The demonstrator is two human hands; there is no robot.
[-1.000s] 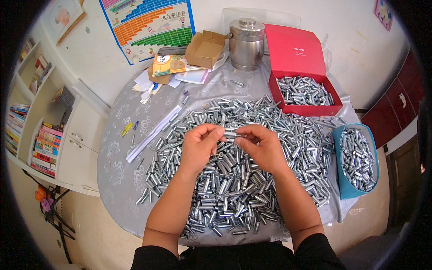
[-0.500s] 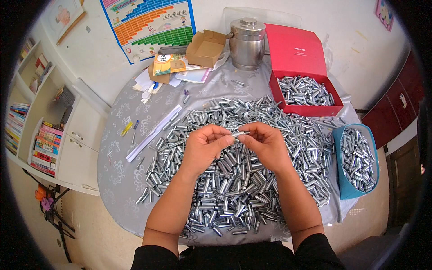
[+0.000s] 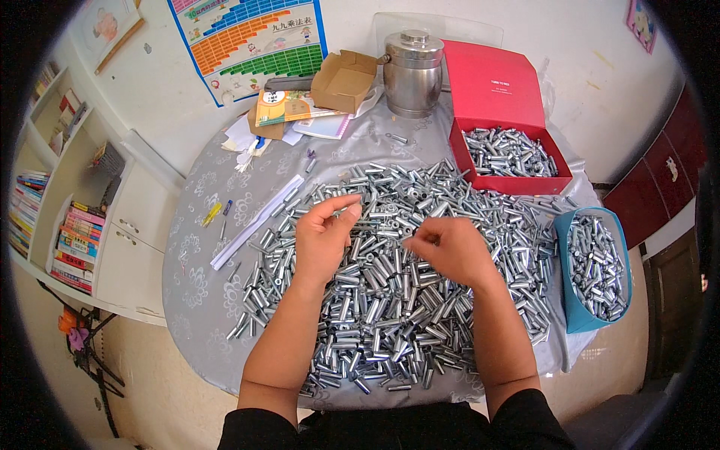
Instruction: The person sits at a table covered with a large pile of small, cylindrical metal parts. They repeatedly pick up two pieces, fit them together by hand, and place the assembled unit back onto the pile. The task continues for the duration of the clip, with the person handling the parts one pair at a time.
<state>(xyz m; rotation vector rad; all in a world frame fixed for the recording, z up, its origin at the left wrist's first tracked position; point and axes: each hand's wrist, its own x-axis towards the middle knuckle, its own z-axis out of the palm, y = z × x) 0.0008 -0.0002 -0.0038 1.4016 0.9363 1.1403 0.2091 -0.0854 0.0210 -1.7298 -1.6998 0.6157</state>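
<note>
Two hands sorting small metal tubes on a round table

The big heap of short shiny silver metal tubes [image 3: 390, 277] covers the middle of the round table with the grey flowered cloth [image 3: 196, 247]. The left hand [image 3: 321, 238] is above the heap, thumb and forefinger pinched together; whether a tube is between them I cannot tell. The right hand [image 3: 450, 251] rests on the heap with fingers curled closed around something small that is hidden. At the far right edge, the red cardboard box with open lid [image 3: 501, 112] holds many tubes, and the blue plastic basket [image 3: 571, 315] at the right edge is almost full. I judge that some part is done, but most tubes are left on the table.
</note>
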